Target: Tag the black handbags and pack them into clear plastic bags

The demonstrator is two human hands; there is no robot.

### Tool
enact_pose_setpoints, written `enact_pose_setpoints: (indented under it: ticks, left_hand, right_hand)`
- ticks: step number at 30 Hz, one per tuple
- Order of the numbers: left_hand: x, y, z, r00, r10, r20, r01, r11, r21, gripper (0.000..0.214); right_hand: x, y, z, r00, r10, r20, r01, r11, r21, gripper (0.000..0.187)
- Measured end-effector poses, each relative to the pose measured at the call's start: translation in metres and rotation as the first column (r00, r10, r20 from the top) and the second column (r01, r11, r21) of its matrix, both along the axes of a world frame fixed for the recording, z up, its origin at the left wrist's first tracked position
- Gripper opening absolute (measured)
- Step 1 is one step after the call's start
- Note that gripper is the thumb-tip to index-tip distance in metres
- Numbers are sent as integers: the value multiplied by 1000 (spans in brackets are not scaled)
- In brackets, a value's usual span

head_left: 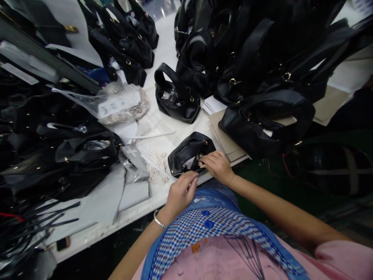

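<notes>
1. We are looking at a small black leather-like bag with gold-coloured fittings [186, 149], which is lying just ahead of our hands, beside the near edge of the white surface [166, 39].
2. Its long axis is running from lower left to upper right — roughly along that near edge — and its mouth is facing up.
3. Our right hand [220, 166] is reaching further onto it, bending over its near right side; we cannot tell whether the fingertips are gripping anything there.
4. Our left hand [181, 190] is curling its fingers at the bag's near edge, thumb close to them; we cannot tell whether it is holding anything.
5. Beyond, a black handbag with a raised handle [177, 103] is standing; to the right, a larger black handbag [262, 144] is resting partly over brown cardboard sheets [218, 130].
6. To the left, a clear plastic bag with beige contents [125, 107] is lying near loose beige bits [159, 163] — more black bags [87, 151] are crowding that side.
7. A dark green floor [256, 186] is showing at the right.
</notes>
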State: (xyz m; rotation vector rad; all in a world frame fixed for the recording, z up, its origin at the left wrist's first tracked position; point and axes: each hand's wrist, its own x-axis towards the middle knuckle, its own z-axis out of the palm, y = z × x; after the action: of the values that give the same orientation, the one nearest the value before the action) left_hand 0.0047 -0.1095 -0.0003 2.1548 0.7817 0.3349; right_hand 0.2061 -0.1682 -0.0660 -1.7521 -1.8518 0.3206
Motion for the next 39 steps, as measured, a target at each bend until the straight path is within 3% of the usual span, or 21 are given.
enact_pose_setpoints:
  ticks: [4,9,11,13,18,21,27,29,32,34,36,39]
  left_hand:
    - [19,9,-24,968,144,-203,-159,986,-57,37]
    - [32,17,-35,948,205,-244,-263,936,-235,34]
    - [34,17,-37,940,281,-194,-334,875,-351,38]
    - [35,16,-41,915,380,-136,-396,781,-483,39]
    - [34,11,-45,842,537,-53,-386,532,-754,47]
    - [34,10,-42,816,575,-48,-376,466,-801,49]
    - [33,9,-41,827,561,-38,-382,511,-770,44]
    - [30,6,-40,855,516,-51,-395,585,-708,41]
    - [25,1,-35,929,354,-105,-365,838,-406,34]
    - [23,-1,-30,947,273,-171,-297,946,-133,31]
    - [22,-1,-26,943,241,-230,-236,970,52,30]
    - [23,1,-28,922,203,-329,-165,976,139,27]
  right_hand:
    - [-7,6,-1,1000,10,-13,-10,999,52,22]
    - [-1,-2,-17,992,123,-32,-115,976,186,19]
    - [1,-7,-22,985,154,-81,-132,963,234,21]
    - [3,-10,-26,980,157,-126,-124,964,237,25]
    - [5,-11,-31,958,195,-209,-161,972,169,42]
    - [6,-8,-33,946,194,-260,-167,978,122,53]
    - [3,2,-30,971,130,-198,-111,988,108,37]
    - [1,3,-28,981,126,-145,-112,988,107,32]
    - [-2,2,-27,987,127,-101,-118,989,86,28]
    - [-3,2,-27,989,112,-97,-104,991,83,27]
    - [-3,3,-28,989,105,-106,-95,991,93,27]
    - [3,5,-29,977,161,-137,-151,985,78,29]
